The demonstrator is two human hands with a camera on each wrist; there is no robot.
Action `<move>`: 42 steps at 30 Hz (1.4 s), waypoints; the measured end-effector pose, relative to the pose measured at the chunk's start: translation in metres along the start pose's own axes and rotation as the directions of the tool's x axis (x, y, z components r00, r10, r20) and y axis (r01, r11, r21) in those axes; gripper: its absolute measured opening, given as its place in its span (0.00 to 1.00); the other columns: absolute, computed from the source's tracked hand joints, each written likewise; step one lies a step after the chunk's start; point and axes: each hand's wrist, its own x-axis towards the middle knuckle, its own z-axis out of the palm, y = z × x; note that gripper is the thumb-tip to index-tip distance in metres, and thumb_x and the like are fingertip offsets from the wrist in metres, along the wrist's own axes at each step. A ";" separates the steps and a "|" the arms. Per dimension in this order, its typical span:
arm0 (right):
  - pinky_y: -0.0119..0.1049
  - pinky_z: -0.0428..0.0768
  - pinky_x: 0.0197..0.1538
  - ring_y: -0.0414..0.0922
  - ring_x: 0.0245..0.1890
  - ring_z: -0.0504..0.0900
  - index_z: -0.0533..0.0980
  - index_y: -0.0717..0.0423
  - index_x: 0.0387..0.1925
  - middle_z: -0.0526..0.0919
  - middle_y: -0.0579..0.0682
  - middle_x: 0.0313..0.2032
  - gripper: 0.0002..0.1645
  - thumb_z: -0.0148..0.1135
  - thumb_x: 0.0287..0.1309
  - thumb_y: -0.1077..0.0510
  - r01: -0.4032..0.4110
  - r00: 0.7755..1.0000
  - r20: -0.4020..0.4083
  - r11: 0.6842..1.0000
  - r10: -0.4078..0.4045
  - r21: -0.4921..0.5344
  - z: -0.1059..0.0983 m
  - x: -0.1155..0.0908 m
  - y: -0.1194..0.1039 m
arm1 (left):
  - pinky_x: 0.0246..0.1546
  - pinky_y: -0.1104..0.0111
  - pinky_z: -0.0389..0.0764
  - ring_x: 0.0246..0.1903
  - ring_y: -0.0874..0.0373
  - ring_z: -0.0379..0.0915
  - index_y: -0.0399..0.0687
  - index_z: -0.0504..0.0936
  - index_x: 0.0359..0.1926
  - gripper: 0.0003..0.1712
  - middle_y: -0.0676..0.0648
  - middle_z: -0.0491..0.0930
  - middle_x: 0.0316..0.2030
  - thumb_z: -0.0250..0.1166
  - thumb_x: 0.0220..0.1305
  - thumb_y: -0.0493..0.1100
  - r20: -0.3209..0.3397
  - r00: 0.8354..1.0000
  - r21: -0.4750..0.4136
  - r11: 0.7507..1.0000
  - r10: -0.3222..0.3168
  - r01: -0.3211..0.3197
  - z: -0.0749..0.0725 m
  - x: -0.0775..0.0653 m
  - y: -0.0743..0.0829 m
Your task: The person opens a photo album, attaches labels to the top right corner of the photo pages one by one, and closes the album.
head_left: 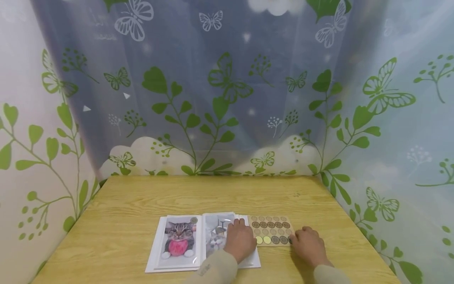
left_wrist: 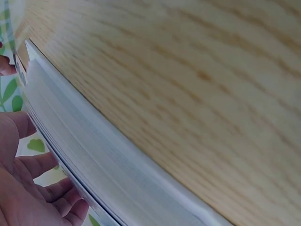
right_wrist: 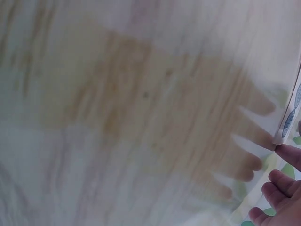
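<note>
An album (head_left: 152, 252) lies spread on the table, with a cat picture (head_left: 179, 240) on its left page and another (head_left: 214, 236) on the right. My left hand (head_left: 241, 241) rests on the right page; its fingers (left_wrist: 40, 162) lie loosely bent over the album's pages (left_wrist: 94, 122). Against the album's right side is a tan sheet of round coin-like stickers (head_left: 271, 232). My right hand (head_left: 309, 247) touches the sheet's near right corner, an index fingertip (right_wrist: 282, 149) right at the edge. I cannot tell whether thumb and index pinch it.
The wood-grain table (head_left: 117, 197) reaches back to a hanging printed curtain (head_left: 227, 118) with leaves and butterflies. Similar curtain stands along the left and right sides. A round sticker (head_left: 194, 220) sits on the left picture's upper right corner.
</note>
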 end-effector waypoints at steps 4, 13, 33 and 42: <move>0.69 0.72 0.53 0.72 0.56 0.71 0.81 0.68 0.46 0.73 0.74 0.55 0.21 0.54 0.68 0.53 -0.013 1.000 0.009 1.000 0.013 -0.003 0.002 0.000 -0.001 | 0.40 0.59 0.70 0.38 0.51 0.67 0.45 0.80 0.21 0.15 0.45 0.71 0.32 0.66 0.57 0.50 0.000 1.000 -0.015 1.000 -0.006 0.006 0.000 -0.001 0.002; 0.69 0.72 0.52 0.72 0.55 0.71 0.81 0.68 0.46 0.73 0.74 0.55 0.21 0.53 0.69 0.52 -0.030 0.999 0.017 0.999 0.030 0.013 0.001 -0.001 -0.003 | 0.42 0.58 0.71 0.41 0.49 0.67 0.44 0.80 0.24 0.12 0.44 0.72 0.34 0.63 0.58 0.46 0.037 0.998 -0.085 0.995 -0.042 0.045 -0.007 -0.002 0.005; 0.63 0.69 0.61 0.70 0.60 0.70 0.73 0.73 0.59 0.75 0.72 0.58 0.30 0.50 0.72 0.49 -0.126 0.989 -0.026 0.910 0.149 0.395 -0.015 0.006 -0.016 | 0.56 0.46 0.71 0.54 0.38 0.71 0.29 0.69 0.64 0.35 0.32 0.76 0.53 0.64 0.65 0.49 0.029 0.987 -0.496 0.855 -0.159 0.152 -0.020 0.006 0.003; 0.58 0.75 0.55 0.62 0.55 0.76 0.72 0.69 0.60 0.77 0.69 0.56 0.27 0.53 0.71 0.51 -0.142 0.976 -0.060 0.818 0.211 0.557 -0.018 0.002 -0.030 | 0.62 0.45 0.69 0.59 0.33 0.70 0.29 0.62 0.70 0.41 0.29 0.72 0.61 0.66 0.62 0.45 0.061 0.966 -0.713 0.667 -0.250 0.217 -0.024 0.009 -0.003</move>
